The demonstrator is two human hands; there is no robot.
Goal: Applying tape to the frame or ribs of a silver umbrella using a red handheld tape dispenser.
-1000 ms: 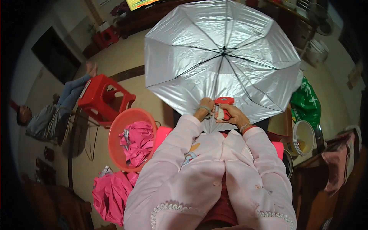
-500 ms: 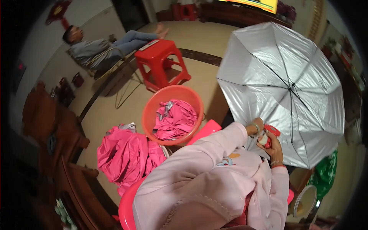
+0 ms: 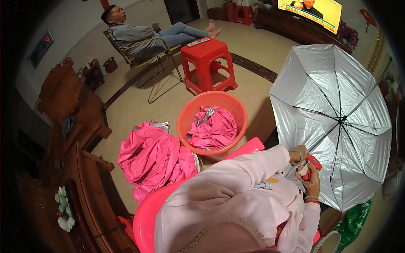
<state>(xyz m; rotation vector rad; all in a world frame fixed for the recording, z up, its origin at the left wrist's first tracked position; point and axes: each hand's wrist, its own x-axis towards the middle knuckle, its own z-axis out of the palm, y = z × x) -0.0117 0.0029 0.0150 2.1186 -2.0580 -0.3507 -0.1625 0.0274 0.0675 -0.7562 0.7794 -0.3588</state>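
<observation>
An opened umbrella (image 3: pixel 325 80) with a silver lining and dark ribs spreads in front of me on the right, its inside turned toward me. My left hand (image 3: pixel 298 154) is closed at the umbrella's near edge, where the silver cloth draws together; its fingertips are partly hidden. Just below it, my right hand (image 3: pixel 311 180) is wrapped round a small red-and-white object (image 3: pixel 313 162), whose kind I cannot make out. This object lies close against the umbrella's edge, beside my left hand.
Pink silver-backed cloth (image 3: pixel 154 158) is heaped at my left; more fills an orange basin (image 3: pixel 183 134). Beyond stands a red stool (image 3: pixel 206 52) with a remote on it. A person (image 3: pixel 139 40) reclines in a chair. Wooden furniture (image 3: pixel 90 189) lines the left; a green bag (image 3: pixel 354 223) is lower right.
The whole view has shifted, so things appear further right and mostly lower, and the television shows more fully. Both hands stay together at the umbrella's edge.
</observation>
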